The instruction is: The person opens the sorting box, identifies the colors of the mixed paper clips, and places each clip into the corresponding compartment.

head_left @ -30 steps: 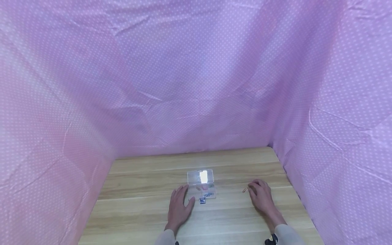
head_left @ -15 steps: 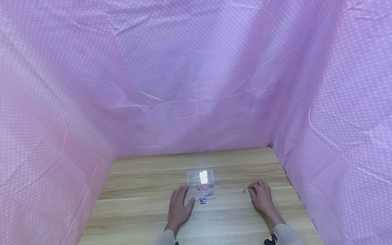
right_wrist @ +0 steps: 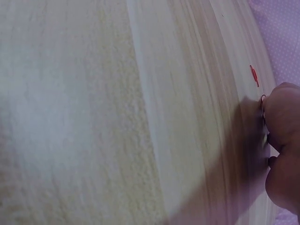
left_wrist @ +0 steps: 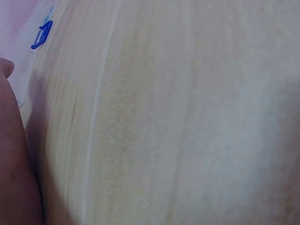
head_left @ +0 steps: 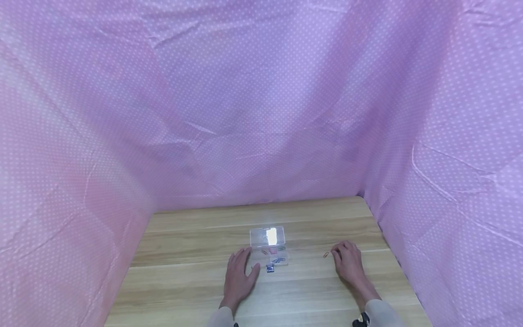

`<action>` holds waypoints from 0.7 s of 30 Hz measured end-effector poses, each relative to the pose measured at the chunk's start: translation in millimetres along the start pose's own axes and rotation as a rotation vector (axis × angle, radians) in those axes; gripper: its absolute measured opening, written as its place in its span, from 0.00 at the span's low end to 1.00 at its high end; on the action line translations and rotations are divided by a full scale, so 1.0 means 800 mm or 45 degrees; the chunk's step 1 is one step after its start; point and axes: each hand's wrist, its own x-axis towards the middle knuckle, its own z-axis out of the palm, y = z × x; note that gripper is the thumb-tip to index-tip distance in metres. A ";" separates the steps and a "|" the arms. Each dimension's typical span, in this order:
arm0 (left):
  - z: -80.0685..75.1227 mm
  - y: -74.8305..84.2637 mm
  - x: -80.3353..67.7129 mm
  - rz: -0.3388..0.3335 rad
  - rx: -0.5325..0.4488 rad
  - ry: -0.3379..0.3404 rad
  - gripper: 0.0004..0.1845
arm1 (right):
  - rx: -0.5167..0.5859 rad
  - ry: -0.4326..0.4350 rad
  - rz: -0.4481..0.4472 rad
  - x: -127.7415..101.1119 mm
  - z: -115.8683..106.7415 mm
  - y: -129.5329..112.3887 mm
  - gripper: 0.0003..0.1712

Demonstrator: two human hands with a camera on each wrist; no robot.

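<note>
A clear plastic box (head_left: 261,259) stands with its lid (head_left: 261,237) tipped back on the table. Several coloured paper clips (head_left: 278,260) lie inside it, and a blue latch (left_wrist: 42,34) is on its front. My left hand (head_left: 240,274) rests at the box's left end, fingers extended and thumb by the front edge. Over to the right, my right hand (head_left: 348,262) is down at the table, thumb and fingertips bent together. A red wire loop of a paper clip (right_wrist: 263,97) peeks out at those fingertips; the rest is hidden. Another reddish paper clip (head_left: 325,255) lies just left of them.
The wood-grain table (head_left: 184,254) is enclosed at the back and both sides by pink dotted cloth (head_left: 261,172). Bare tabletop lies between the box and my right hand.
My right hand has shifted very slightly toward me, and the clip end seen at its fingertips is less visible. The left hand and the box stay put.
</note>
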 end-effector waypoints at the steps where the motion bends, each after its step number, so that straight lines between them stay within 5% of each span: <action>1: 0.000 0.000 0.000 -0.002 0.003 0.000 0.35 | -0.006 0.000 -0.003 0.000 0.000 0.000 0.03; 21: 0.001 -0.001 0.002 -0.007 0.022 -0.010 0.35 | 0.080 -0.006 0.039 -0.001 -0.008 -0.004 0.04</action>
